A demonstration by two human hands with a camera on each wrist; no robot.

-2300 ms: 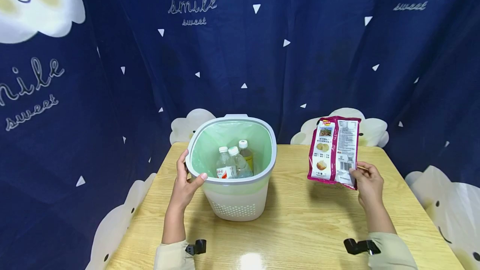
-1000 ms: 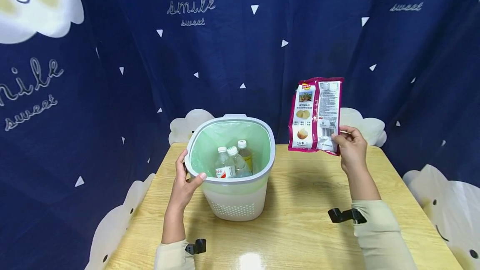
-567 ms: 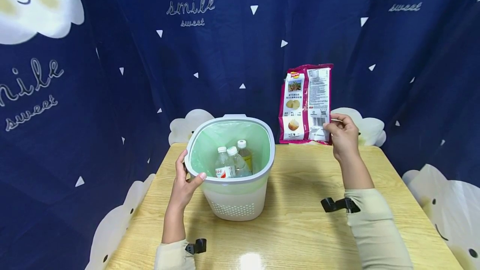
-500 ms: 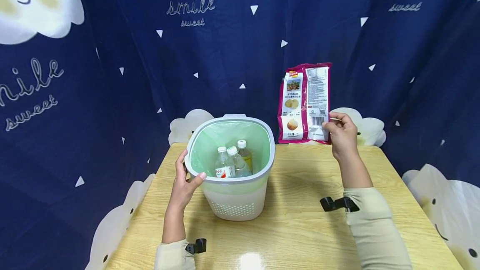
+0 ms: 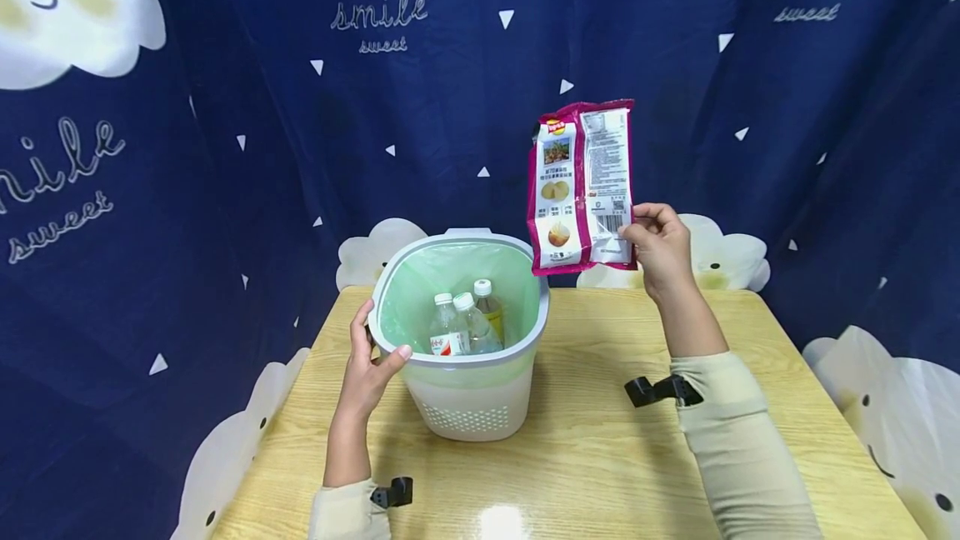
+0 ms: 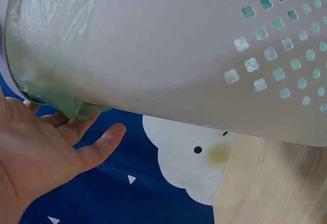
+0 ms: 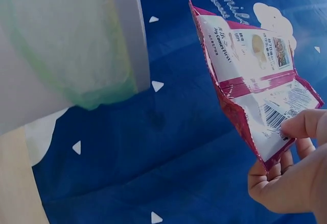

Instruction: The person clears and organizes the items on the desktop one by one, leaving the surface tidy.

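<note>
My left hand (image 5: 365, 380) grips the grey rim of a white trash bin (image 5: 480, 398), thumb on the front of the rim and fingers round its outer left side. A green liner (image 5: 411, 294) is folded over the bin's edge; the left wrist view shows some fingers by its loose hem (image 6: 76, 109). In my right hand (image 5: 666, 252), a magenta-and-white chip bag (image 5: 558, 202) is pinched at its lower right edge, thumb over the barcode. The bag hangs upright, its lower left corner overlapping the bin's right rim in the head view. Its printed back faces me.
Inside the bin stand a labelled clear bottle (image 5: 448, 327), another clear bottle (image 5: 477, 325) and one with yellow contents or label (image 5: 491, 311). The bin stands on a light wooden table (image 5: 600, 440). A dark blue curtain (image 5: 450, 123) with clouds hangs behind and beside it.
My right hand has lifted the chip bag from the table's right side and carried it up and left toward the bin. The left hand and bin have stayed in place.
</note>
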